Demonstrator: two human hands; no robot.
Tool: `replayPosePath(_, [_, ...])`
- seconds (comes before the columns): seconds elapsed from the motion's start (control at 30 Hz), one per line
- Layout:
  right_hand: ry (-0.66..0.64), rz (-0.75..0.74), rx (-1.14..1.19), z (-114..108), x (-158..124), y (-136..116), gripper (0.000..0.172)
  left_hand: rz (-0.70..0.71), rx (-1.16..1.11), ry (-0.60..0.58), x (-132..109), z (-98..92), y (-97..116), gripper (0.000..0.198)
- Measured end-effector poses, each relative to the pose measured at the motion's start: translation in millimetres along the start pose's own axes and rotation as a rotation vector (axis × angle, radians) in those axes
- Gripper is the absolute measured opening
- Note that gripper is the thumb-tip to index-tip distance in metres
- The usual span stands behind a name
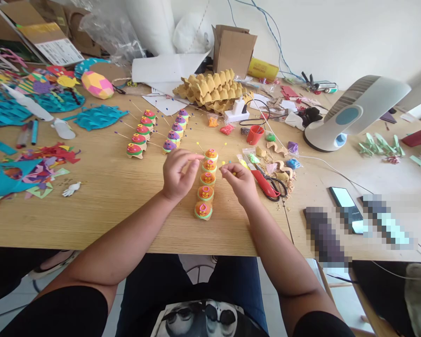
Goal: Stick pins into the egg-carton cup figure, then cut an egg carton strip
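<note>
An egg-carton caterpillar [206, 193] with orange domes, green edging and pink clay faces stands between my hands, its row of bumps running away from me. My left hand [178, 174] is beside its far end on the left, fingers stretched out and holding nothing visible. On the right side, my right hand [241, 181] has thumb and forefinger pinched on something thin and small that I cannot make out. Yellow-tipped sticks [198, 144] show near the far end. Two similar caterpillars, red-and-green [139, 138] and purple-and-orange [174, 134], stand farther left with thin sticks poking out.
Red-handled scissors [266, 185] and clay packets [254, 158] lie to the right, with a red cup [255, 135] behind. Egg cartons [214, 91] are stacked at the back. A white fan [347, 117] and phones [347, 209] are at right; paper scraps [28, 175] lie left.
</note>
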State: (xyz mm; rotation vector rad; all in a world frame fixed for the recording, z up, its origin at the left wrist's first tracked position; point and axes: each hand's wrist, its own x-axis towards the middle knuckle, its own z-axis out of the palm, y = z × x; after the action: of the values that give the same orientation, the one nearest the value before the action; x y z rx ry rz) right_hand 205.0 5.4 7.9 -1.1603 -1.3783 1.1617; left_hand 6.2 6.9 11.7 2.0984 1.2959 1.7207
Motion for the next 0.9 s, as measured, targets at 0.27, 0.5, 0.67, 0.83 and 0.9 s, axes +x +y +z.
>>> replayPosePath(0.27, [0.172,0.141,0.225,-3.0,15.1,18.6,0.047,-0.202,-0.015,0.095,-1.4,9.0,-16.0,0.019])
replayPosePath(0.5, [0.218,0.137,0.205,-7.2,24.8,33.4,0.045,-0.021,0.219,-0.262,-3.0,6.1,1.2,0.03])
replayPosePath(0.67, [0.238,0.082,0.104,-4.9,28.0,35.7,0.038,-0.063,0.245,-0.31,-5.5,7.3,0.1,0.031])
replayPosePath(0.83, [0.246,0.014,0.003,-2.0,28.9,34.5,0.024,-0.107,0.294,-0.328,-7.0,9.1,-1.5,0.032])
replayPosePath(0.9, [0.237,-0.007,-0.037,-1.0,29.0,35.7,0.022,-0.113,0.299,-0.326,-7.0,9.6,-1.6,0.032])
